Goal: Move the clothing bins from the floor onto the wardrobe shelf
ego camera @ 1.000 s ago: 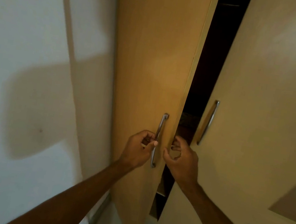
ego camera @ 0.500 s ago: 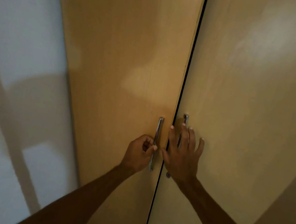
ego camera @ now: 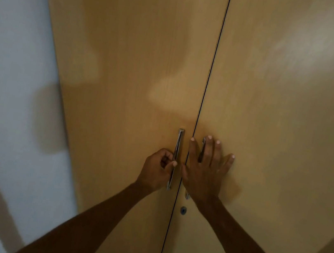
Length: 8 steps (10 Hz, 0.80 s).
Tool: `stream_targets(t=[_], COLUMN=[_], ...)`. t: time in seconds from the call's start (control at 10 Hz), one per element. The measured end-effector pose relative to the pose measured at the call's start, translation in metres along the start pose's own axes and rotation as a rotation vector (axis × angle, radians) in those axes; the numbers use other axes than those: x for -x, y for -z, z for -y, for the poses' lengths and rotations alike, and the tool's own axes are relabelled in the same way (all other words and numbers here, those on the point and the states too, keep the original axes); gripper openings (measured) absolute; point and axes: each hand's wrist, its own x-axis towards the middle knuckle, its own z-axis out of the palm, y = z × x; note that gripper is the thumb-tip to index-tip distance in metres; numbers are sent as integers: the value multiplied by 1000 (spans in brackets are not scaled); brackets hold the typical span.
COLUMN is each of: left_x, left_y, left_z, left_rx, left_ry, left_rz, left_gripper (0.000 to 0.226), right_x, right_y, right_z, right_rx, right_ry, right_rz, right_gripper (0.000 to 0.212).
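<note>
No clothing bins are seen in the head view, and the wardrobe shelf is hidden behind two wooden doors that meet along a thin dark seam running almost straight up the frame. The left door (ego camera: 127, 98) and the right door (ego camera: 280, 132) are shown flush with each other, so the wardrobe is closed.

A slim metal bar, the left handle (ego camera: 177, 149), is mounted upright on the left door just beside the seam, its long axis parallel to the seam. It is gripped by the left hand (ego camera: 156, 171), whose fingers are curled round the bar with the thumb pressed against its front.

The right hand (ego camera: 206, 171) is laid flat against the right door, fingers spread and extended upward, nothing being grasped. The right handle (ego camera: 202, 148) is largely covered by this hand; only a short stretch between the fingers and its lower end are visible, likewise upright. A small round keyhole (ego camera: 183, 210) is set into the right door just below that handle, close to the seam.

A pale wall (ego camera: 9, 59) is seen left of the wardrobe, crossed by soft shadows.
</note>
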Motion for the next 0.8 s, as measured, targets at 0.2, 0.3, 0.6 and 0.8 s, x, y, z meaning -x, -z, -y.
stream_targets(t=[0.2,0.3,0.6,0.8], left_x=[-1,0,55,128], left_y=[-1,-1,37,85], left_z=[5,2,12,11], left_rx=[-11,-20,-151,-518], left_ry=[-36,-31,60,-26], left_rz=[6,-3,-145,-191], left_gripper=[6,6,24,38], right_x=[0,0,30,73], right_y=[-8,-4,20,48], right_z=[0,-1,-2,15], right_rx=[-7,-2,-178,-407], right_ry=[12,13,32,91], right_rz=[-36,-2,191,274], right_gripper=[72,71,82,89])
